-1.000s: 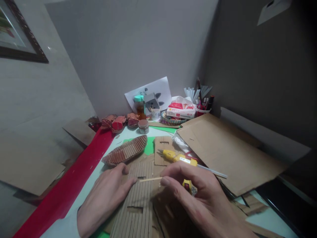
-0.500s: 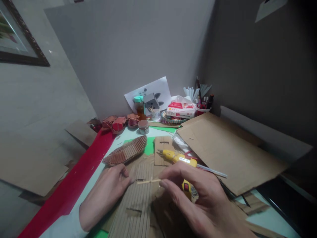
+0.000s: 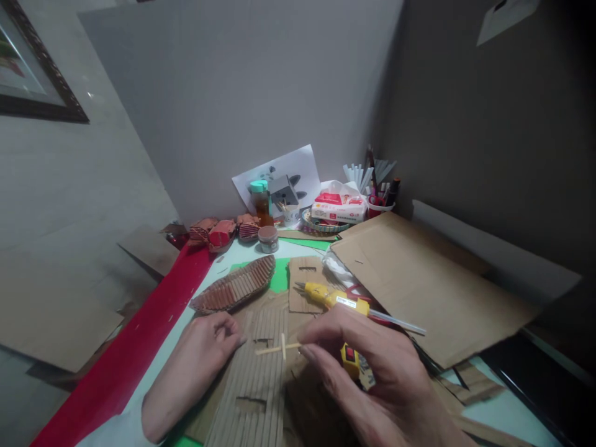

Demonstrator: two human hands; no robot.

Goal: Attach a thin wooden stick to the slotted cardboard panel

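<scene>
My right hand (image 3: 372, 372) pinches a thin wooden stick cross (image 3: 278, 347) by one end, holding it just above a ribbed cardboard panel (image 3: 258, 385) with rectangular slots. Beside that panel's left edge rests my left hand (image 3: 195, 366), fingers curled loosely and touching the cardboard, with nothing held in it. A yellow hot glue gun (image 3: 342, 301) lies right behind my right hand, nozzle pointing left.
A curved ribbed cardboard hull (image 3: 233, 288) lies behind the panel. A large flat cardboard sheet (image 3: 419, 279) fills the right side. Jars, a tissue pack (image 3: 338, 210), a pen cup (image 3: 379, 202) and small red models (image 3: 221, 233) line the wall. Red paper (image 3: 125, 354) runs along the left.
My left hand let go of the stick's left end and drew back onto the panel's edge. A short cross piece now shows on the stick, which my right hand keeps holding.
</scene>
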